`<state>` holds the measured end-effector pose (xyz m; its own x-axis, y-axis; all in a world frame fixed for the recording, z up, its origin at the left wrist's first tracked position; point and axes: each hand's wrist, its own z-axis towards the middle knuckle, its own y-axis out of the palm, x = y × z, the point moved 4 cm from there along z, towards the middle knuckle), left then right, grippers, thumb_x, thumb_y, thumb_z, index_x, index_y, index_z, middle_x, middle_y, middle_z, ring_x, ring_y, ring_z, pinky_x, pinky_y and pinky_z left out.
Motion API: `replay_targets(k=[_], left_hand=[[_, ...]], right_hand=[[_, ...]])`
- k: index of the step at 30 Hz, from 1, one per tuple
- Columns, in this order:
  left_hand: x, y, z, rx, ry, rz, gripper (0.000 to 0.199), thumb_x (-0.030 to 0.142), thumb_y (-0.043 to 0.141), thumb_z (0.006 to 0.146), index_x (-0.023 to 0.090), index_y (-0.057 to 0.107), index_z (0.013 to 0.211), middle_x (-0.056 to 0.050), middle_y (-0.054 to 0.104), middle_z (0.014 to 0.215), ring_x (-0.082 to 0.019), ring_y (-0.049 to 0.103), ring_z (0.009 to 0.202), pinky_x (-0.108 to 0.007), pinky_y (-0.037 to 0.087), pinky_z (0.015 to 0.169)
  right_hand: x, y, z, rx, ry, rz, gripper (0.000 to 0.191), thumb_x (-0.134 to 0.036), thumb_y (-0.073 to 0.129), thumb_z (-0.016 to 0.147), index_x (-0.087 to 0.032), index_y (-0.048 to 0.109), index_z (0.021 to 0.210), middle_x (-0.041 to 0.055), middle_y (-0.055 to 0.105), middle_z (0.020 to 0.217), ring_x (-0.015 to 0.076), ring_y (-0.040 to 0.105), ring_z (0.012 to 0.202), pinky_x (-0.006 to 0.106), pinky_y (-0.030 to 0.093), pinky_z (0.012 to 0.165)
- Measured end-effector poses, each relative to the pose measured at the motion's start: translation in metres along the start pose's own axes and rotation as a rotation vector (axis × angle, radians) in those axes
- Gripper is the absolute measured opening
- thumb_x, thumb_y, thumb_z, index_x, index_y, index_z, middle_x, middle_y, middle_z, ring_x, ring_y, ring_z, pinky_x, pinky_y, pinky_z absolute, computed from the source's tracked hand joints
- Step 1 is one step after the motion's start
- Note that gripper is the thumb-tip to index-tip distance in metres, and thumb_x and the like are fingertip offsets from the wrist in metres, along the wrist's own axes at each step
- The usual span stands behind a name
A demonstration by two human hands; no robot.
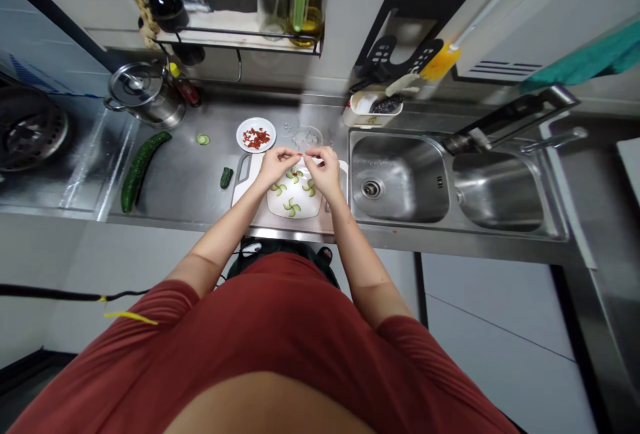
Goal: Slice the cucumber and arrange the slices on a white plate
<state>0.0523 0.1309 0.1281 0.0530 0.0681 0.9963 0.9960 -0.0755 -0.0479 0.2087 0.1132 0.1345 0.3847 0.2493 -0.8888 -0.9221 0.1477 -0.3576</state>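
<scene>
- Your left hand [274, 165] pinches a red bit [299, 154] at its fingertips.
- Your right hand [325, 171] pinches just beside it, grip unclear.
- Near them, your white plate [294, 193] bears cucumber slices [292, 207]; a dish [242, 135] stands far left.

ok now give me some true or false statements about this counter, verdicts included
1. The left hand and right hand are held over the white plate. True.
2. The left hand holds a knife. False: a small red piece shows at its fingertips.
3. The long cucumber lies in the sink. False: it lies on the steel counter.
4. The steel pot has its lid on. True.
5. The small round plate holds only cucumber slices. False: it holds red pieces.
</scene>
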Motion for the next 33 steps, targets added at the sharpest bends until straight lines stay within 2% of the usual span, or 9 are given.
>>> replay_targets(k=[4,10,17,20,23,26,30,33], left_hand=[[0.006,0.006,-0.005,-0.049,-0.013,0.029,0.021,0.031,0.074,0.066,0.014,0.066,0.074,-0.002,0.064,0.068,-0.01,0.055,0.06,-0.023,0.044,0.059],[0.009,0.012,-0.009,-0.084,-0.017,0.089,0.019,0.029,0.074,0.066,0.013,0.067,0.074,-0.002,0.065,0.067,-0.01,0.054,0.058,-0.022,0.043,0.057],[0.002,0.015,-0.012,-0.193,-0.015,0.074,0.028,0.033,0.075,0.064,0.013,0.066,0.081,-0.001,0.064,0.067,-0.009,0.057,0.058,-0.021,0.044,0.058],[-0.003,0.011,-0.013,-0.187,-0.004,0.114,0.03,0.03,0.076,0.062,0.013,0.066,0.085,0.0,0.062,0.067,-0.009,0.057,0.058,-0.02,0.044,0.058],[-0.014,0.008,-0.013,-0.145,0.009,0.172,0.027,0.027,0.074,0.062,0.014,0.066,0.084,0.001,0.061,0.065,-0.008,0.054,0.058,-0.02,0.043,0.057],[-0.033,0.009,-0.013,-0.116,0.0,0.257,0.024,0.028,0.071,0.064,0.015,0.066,0.083,0.002,0.06,0.065,-0.008,0.052,0.057,-0.02,0.041,0.056],[-0.062,0.018,-0.015,-0.137,-0.008,0.404,0.021,0.028,0.069,0.066,0.016,0.068,0.084,0.002,0.061,0.065,-0.009,0.051,0.057,-0.021,0.04,0.058],[-0.074,0.026,-0.017,-0.156,-0.021,0.497,0.02,0.026,0.068,0.068,0.016,0.069,0.085,0.001,0.063,0.068,-0.011,0.055,0.061,-0.022,0.041,0.062]], right_hand=[[-0.005,-0.007,-0.004,-0.03,-0.043,-0.074,0.015,-0.035,0.058,0.085,-0.023,0.066,0.087,0.0041,0.06,0.096,0.0224,0.051,0.103,0.036,0.041,0.09],[-0.005,-0.012,-0.008,-0.05,-0.073,-0.093,0.011,-0.031,0.058,0.085,-0.022,0.065,0.083,0.0033,0.06,0.093,0.0217,0.051,0.1,0.037,0.04,0.091],[0.001,-0.015,-0.015,-0.041,-0.094,-0.077,0.009,-0.027,0.058,0.083,-0.022,0.062,0.077,0.0021,0.06,0.087,0.0202,0.053,0.092,0.037,0.039,0.089],[0.006,-0.021,-0.02,-0.031,-0.087,-0.088,0.01,-0.027,0.058,0.083,-0.022,0.062,0.077,0.0019,0.06,0.087,0.0201,0.053,0.091,0.037,0.039,0.089],[0.017,-0.026,-0.028,-0.027,-0.072,-0.129,0.01,-0.028,0.058,0.083,-0.022,0.063,0.077,0.002,0.06,0.086,0.0202,0.054,0.09,0.037,0.038,0.089],[0.034,-0.028,-0.038,-0.042,-0.041,-0.195,0.01,-0.027,0.057,0.083,-0.021,0.062,0.076,0.0024,0.06,0.085,0.0205,0.053,0.09,0.038,0.037,0.092],[0.058,-0.021,-0.053,-0.082,0.034,-0.293,0.011,-0.025,0.057,0.082,-0.02,0.062,0.074,0.0043,0.06,0.088,0.0222,0.051,0.095,0.039,0.034,0.096],[0.071,-0.014,-0.064,-0.099,0.114,-0.374,0.012,-0.028,0.058,0.082,-0.02,0.064,0.076,0.0065,0.058,0.095,0.025,0.046,0.102,0.039,0.033,0.095]])
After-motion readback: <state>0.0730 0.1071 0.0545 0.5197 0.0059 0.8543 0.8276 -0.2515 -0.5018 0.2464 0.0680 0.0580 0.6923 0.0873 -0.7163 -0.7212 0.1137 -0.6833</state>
